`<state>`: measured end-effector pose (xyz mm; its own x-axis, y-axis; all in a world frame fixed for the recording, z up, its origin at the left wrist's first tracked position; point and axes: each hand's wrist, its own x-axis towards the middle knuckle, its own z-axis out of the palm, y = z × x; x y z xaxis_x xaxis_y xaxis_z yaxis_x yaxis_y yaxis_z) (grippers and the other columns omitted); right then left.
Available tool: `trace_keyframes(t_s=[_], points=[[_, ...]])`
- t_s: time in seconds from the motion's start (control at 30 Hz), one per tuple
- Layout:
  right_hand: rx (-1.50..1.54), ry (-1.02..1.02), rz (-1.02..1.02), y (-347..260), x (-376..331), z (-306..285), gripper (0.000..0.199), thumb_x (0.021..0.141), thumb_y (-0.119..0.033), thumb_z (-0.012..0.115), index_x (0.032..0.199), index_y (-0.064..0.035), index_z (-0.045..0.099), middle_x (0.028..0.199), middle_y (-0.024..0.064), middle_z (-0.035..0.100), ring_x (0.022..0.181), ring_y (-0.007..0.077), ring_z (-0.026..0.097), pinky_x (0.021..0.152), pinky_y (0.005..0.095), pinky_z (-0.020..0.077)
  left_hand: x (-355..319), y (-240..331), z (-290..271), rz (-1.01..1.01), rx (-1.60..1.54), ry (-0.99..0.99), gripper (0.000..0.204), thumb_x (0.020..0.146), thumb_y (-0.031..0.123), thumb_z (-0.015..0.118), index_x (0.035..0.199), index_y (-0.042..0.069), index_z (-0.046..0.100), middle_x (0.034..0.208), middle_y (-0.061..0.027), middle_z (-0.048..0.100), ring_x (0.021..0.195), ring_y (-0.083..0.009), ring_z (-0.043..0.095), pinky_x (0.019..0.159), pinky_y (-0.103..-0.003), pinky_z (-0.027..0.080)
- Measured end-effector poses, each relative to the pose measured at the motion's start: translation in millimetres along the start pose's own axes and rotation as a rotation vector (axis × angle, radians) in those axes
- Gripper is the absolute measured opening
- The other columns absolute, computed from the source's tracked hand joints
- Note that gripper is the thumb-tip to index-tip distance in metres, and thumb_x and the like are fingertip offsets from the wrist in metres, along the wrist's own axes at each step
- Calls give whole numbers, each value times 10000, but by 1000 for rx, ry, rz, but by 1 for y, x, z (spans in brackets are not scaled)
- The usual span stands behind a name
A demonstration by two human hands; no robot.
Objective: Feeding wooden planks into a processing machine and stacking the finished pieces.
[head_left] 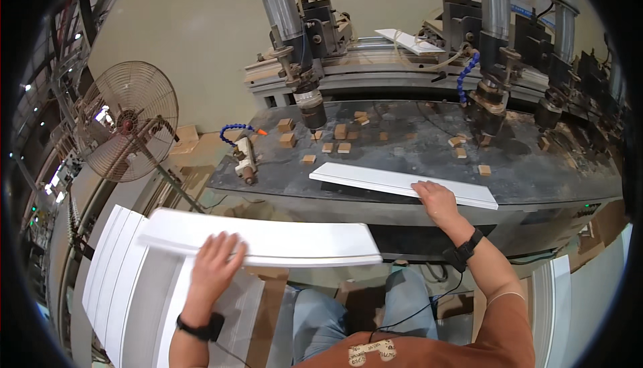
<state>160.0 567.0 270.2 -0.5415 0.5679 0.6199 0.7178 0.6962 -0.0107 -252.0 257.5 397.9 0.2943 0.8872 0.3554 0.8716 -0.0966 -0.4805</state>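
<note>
My left hand point(218, 261) is closed over the near edge of a long white board point(288, 237), its fingers flat on the upper face. The board appears raised in front of me, over the left stack and short of the worktable. A second, narrower white board point(395, 181) lies slantwise at the front edge of the dark worktable point(268, 167). My right hand point(437, 200) grips that one near its right part, with the thumb hidden.
Drilling heads point(310, 103) hang over the worktable, with small wooden blocks point(341, 131) scattered beneath. A blue hose nozzle point(238, 127) stands on its left end. A caged fan point(130, 120) is at left. White boards point(110, 274) stack low left; more panels point(559, 301) stand right.
</note>
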Motion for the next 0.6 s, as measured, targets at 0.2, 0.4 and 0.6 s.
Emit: trace_keyframes(t_s=[0.2,0.4,0.6], points=[[46,-225,94,22,20,57,418,847,-364,606,1219,-178,584,1312,92,538,1219,385,461,1021,502,363,-110,-2,-87,-424,296,-11,240,881,86,573,1111,70,637,1147,-106,636,1091,-312,599,939,-433,456],[-44,-308,79,29,52,88,441,906,-340,538,1305,-154,512,1367,100,494,1279,363,421,1054,483,338,-220,40,-96,-725,461,-29,298,885,35,526,1170,57,611,1137,-117,644,1077,-315,610,921,-407,474],[4,-295,73,32,53,83,416,894,-282,567,1280,-131,536,1347,114,513,1259,356,448,1038,424,373,-239,62,-76,-956,434,-65,346,861,33,555,1196,90,615,1099,-96,661,1028,-302,631,870,-374,501]])
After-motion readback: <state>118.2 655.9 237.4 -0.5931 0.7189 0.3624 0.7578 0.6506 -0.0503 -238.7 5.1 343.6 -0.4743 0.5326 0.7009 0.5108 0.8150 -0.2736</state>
